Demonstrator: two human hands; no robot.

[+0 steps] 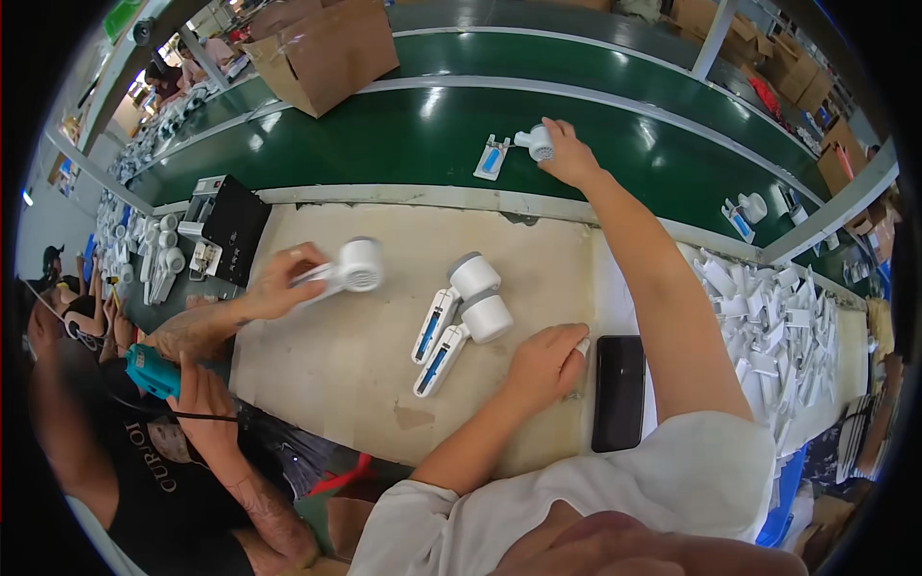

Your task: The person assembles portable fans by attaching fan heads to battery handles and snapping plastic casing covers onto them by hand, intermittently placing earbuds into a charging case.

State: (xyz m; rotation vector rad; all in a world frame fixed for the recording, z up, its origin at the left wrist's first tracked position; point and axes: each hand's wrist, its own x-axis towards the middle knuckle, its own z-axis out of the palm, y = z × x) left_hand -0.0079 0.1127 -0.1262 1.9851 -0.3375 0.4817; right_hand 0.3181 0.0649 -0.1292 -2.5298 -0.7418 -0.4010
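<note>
Right hand [570, 156]: fingers closed on round head of white handheld appliance [534, 143], at green conveyor belt [403, 134] | Left hand [544, 365]: fingers curled over bench [547, 230], near black smartphone [619, 394]; cannot tell if holding anything

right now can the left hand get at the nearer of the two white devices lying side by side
Probably yes: the left hand is just right of the nearer white device, and no object shows between them. Its fingers look curled, so they may need opening.
</note>
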